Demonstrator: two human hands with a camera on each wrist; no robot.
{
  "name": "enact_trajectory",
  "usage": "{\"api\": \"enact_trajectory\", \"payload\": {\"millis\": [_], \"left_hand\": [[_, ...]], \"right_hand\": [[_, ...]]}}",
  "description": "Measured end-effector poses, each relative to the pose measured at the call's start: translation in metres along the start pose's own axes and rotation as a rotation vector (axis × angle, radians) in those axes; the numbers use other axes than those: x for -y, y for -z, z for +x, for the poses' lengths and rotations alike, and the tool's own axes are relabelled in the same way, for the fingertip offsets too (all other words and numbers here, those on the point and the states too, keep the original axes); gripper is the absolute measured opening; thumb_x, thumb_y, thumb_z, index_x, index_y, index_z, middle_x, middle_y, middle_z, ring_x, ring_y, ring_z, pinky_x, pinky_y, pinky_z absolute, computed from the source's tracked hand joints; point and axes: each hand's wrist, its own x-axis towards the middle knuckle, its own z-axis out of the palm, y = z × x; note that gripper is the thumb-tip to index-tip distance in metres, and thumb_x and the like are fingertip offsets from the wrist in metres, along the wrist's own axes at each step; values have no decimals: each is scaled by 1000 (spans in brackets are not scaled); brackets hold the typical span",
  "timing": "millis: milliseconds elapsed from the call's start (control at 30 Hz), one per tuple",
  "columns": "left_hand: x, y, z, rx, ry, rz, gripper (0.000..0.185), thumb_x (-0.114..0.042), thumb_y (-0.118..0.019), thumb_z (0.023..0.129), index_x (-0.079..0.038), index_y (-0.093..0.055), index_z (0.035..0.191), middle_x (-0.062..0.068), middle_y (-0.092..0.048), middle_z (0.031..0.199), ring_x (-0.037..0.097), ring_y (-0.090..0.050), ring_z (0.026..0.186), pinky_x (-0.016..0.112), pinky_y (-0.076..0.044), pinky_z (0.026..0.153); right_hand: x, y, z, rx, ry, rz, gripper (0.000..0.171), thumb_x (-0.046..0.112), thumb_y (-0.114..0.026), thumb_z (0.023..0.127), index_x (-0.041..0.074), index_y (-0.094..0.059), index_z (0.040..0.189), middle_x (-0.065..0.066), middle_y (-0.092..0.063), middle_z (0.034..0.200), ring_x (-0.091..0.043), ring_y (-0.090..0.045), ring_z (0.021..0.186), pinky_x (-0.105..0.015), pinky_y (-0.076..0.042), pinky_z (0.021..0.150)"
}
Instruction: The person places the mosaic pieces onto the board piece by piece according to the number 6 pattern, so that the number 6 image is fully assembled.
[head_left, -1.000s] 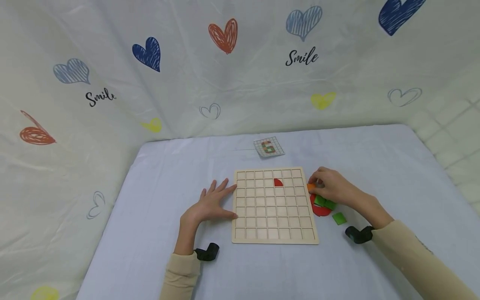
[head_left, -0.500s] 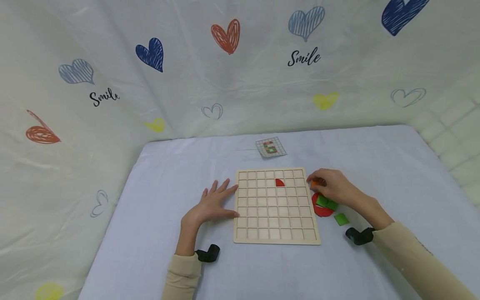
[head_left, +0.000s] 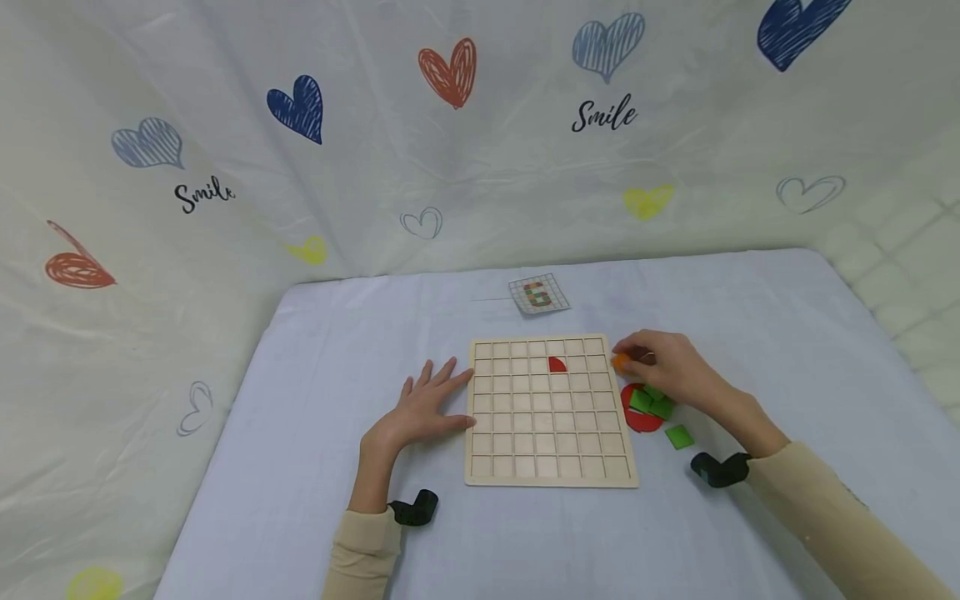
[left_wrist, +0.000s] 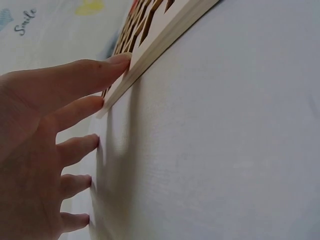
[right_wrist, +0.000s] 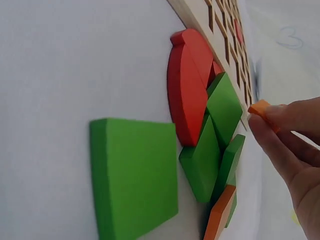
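Note:
A pale wooden grid board lies on the table, with a red quarter-circle piece in one of its upper cells. My left hand is spread out beside the board, thumb and index fingertips touching its left edge. At the board's upper right corner, my right hand pinches a small orange block between thumb and fingers. Below that hand is a loose pile of red pieces and green square tiles. Another orange piece shows among them in the right wrist view.
One green tile lies apart, nearer the front. Behind the board lies a small card printed with a coloured pattern on a grid. A white curtain with hearts hangs behind the table.
My right hand has shifted slightly away from the pile, toward the far side, with the orange block in its fingers. More of the green tiles now show. The left hand has barely moved.

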Motion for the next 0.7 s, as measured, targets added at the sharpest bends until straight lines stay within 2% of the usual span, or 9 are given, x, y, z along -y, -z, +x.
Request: {"api": "enact_trajectory", "payload": {"millis": [300, 533, 700], "left_hand": [[1, 1, 0, 2, 4, -5, 76, -46, -69, 86, -30, -34, 152, 3, -15, 164, 36, 3, 152, 64, 1, 118], [3, 0, 1, 11, 6, -7, 76, -47, -68, 87, -31, -32, 152, 0, -14, 164, 34, 4, 152, 62, 2, 119], [2, 1, 0, 15, 13, -11, 77, -47, -69, 86, -32, -32, 152, 0, -14, 164, 34, 3, 152, 62, 2, 119]], "right_hand": [[7, -3, 5, 23, -19, 65, 32, 5, -66, 88, 0, -64, 120, -15, -66, 118, -29, -65, 103, -46, -56, 88], [10, -7, 11, 14, 29, 102, 32, 2, -68, 87, -1, -66, 118, -16, -68, 116, -29, -67, 100, -43, -57, 86], [15, -9, 15, 11, 36, 95, 32, 6, -69, 87, 0, -67, 118, -13, -69, 113, -25, -67, 95, -42, -57, 85]]}}
